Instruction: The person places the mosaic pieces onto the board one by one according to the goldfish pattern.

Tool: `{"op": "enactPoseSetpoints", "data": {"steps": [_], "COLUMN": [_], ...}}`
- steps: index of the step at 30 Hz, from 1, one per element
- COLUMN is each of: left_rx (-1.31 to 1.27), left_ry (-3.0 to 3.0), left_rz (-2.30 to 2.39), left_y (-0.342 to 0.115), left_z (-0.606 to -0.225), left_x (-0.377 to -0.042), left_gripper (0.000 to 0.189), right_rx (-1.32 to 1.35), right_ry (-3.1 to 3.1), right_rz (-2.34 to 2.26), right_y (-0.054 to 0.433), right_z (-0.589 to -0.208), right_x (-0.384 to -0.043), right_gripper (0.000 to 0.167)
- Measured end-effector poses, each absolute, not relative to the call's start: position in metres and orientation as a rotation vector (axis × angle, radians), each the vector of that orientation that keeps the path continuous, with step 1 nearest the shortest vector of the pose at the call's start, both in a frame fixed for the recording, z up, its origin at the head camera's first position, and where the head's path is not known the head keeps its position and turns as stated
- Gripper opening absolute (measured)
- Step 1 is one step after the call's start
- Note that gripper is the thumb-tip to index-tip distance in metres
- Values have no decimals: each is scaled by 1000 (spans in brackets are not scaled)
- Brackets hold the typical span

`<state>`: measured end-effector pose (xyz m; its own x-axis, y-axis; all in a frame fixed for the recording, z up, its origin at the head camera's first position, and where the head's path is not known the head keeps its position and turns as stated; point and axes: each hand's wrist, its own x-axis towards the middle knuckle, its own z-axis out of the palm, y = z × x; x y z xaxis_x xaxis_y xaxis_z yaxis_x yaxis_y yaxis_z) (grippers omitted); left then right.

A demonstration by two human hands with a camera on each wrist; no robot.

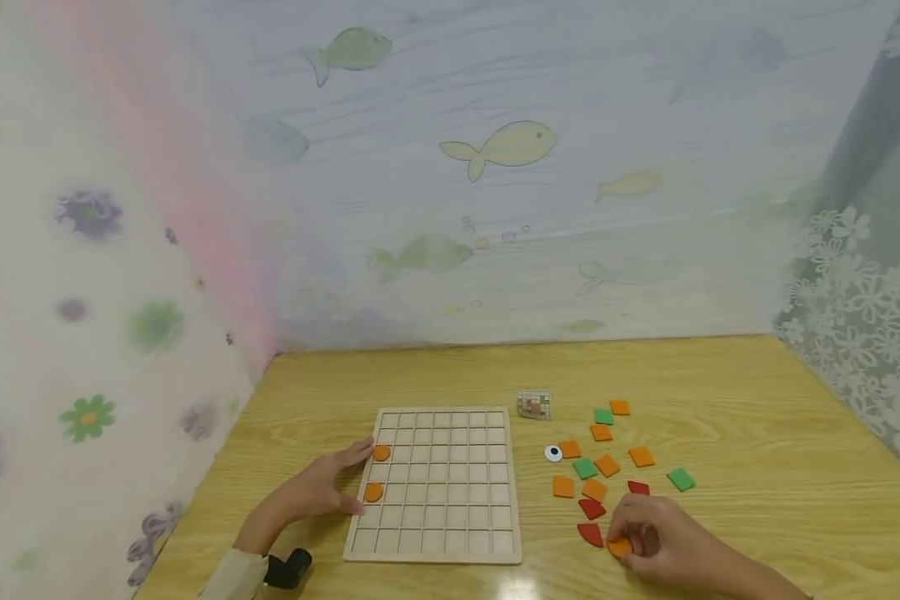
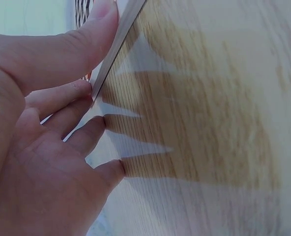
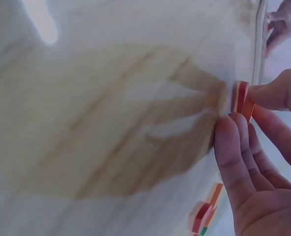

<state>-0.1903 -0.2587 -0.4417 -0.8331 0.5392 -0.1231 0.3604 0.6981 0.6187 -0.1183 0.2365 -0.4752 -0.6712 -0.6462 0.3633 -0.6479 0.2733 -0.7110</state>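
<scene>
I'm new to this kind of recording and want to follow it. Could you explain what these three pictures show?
There's no machine: a person works with bare hands. The wide picture comes from a head-worn camera; each close-up comes from a camera on one wrist. On the wood-grain table lies a gridded board, with two orange pieces in its leftmost column. To its right lie a small printed card, an eye-patterned disc, orange squares, green squares and red wedges. The left hand touches the board's edge; the right hand pinches another orange piece.
</scene>
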Motion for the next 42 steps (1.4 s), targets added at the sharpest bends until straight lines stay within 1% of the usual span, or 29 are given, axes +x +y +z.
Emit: {"op": "enactPoseSetpoints", "data": {"steps": [11,19,28,33,42], "left_rx": [743,705,716,722,701], "left_ry": [2593,2604,2593,2597,2586], "left_rz": [852,844,866,872,859], "left_y": [-256,-256,-259,-260,-262], "left_z": [-442,-441,-440,-441,-443], "left_x": [-191,-191,-191,-190,-190], "left_gripper": [91,90,91,91,91], "right_rx": [1311,1369,1398,1408,1438], "right_ry": [-2437,-2451,-2420,-2443,-2486], "right_rz": [1481,1564,1500,1493,1492], "right_y": [222,200,176,165,145], "right_z": [-459,-446,-445,-444,-442], "right_x": [-127,-142,-157,-161,-169], "right_gripper": [33,20,21,16,13]}}
